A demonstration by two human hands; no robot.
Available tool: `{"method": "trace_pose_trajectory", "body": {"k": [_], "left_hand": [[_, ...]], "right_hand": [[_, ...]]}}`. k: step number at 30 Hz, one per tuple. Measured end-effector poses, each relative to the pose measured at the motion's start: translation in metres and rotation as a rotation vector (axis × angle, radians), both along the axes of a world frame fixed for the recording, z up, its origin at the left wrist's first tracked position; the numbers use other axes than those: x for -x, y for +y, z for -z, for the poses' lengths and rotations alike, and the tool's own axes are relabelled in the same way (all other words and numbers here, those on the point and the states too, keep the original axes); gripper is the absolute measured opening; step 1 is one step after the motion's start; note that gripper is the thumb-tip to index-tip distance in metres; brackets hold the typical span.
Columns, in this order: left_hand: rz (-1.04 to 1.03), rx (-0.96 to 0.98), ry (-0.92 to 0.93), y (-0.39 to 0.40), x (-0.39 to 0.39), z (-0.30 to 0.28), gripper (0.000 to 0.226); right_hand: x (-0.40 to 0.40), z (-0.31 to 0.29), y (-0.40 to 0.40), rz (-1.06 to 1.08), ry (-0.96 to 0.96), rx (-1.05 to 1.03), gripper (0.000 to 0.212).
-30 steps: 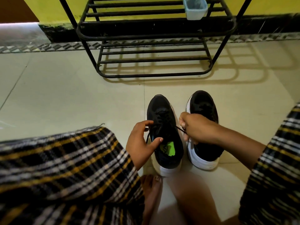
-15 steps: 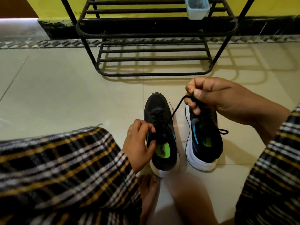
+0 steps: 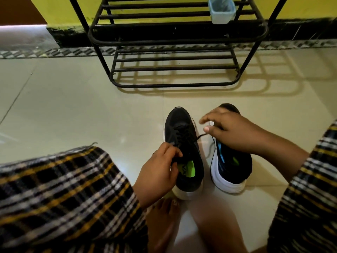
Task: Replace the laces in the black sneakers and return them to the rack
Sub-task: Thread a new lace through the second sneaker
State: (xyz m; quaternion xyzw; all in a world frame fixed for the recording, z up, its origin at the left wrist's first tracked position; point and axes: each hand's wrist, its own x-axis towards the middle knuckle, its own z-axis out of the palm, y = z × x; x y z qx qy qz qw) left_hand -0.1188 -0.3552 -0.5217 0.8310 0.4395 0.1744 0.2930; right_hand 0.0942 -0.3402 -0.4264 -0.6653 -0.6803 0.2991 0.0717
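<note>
Since half a second ago the right hand (image 3: pixel 235 132) is lowered from near the rack (image 3: pixel 178 41) toward the two sneakers (image 3: pixel 184 152), lace (image 3: pixel 200 136) pinched between its fingertips. Left sneaker is laced but untied, gripped at the collar by the left hand (image 3: pixel 160 172); right sneaker (image 3: pixel 231 167) looks partly threaded, racking is pending.

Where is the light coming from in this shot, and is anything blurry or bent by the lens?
Head view: the rack throws a barred shadow rightward and toward the camera on the floor tiles, so light seems to come from the upper left; a soft glare patch lies left of the left sneaker; the right hand has motion-blurred fingertips; the wide lens bows the wall's baseboard line.
</note>
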Motion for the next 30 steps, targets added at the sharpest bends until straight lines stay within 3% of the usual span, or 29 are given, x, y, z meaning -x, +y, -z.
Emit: {"method": "trace_pose_trajectory", "body": {"k": [2, 5, 10, 14, 17, 22, 26, 30], "left_hand": [[-0.065, 0.015, 0.025, 0.000, 0.001, 0.000, 0.019], [-0.184, 0.139, 0.069, 0.000, 0.002, 0.000, 0.035], [-0.231, 0.160, 0.028, 0.008, -0.008, -0.008, 0.035], [-0.210, 0.114, 0.145, 0.023, -0.014, -0.015, 0.025], [-0.182, 0.096, 0.199, 0.026, -0.012, -0.016, 0.023], [-0.212, 0.143, 0.137, 0.024, -0.008, -0.015, 0.020], [-0.242, 0.403, -0.051, 0.028, -0.007, -0.014, 0.014], [-0.331, 0.758, -0.281, 0.028, -0.013, -0.020, 0.042]], "right_hand": [[0.005, 0.006, -0.001, -0.043, 0.031, 0.119, 0.026], [0.014, 0.025, -0.007, -0.054, 0.076, 0.324, 0.036], [0.025, 0.050, -0.013, 0.084, 0.006, 0.106, 0.027], [0.035, 0.053, -0.012, -0.003, -0.194, -0.029, 0.030], [0.032, 0.056, -0.009, 0.001, -0.192, -0.052, 0.026], [0.022, 0.063, -0.010, 0.108, -0.022, -0.013, 0.034], [0.023, 0.072, -0.016, 0.274, 0.166, -0.017, 0.035], [0.027, 0.071, -0.015, 0.637, 0.675, 0.161, 0.019]]}}
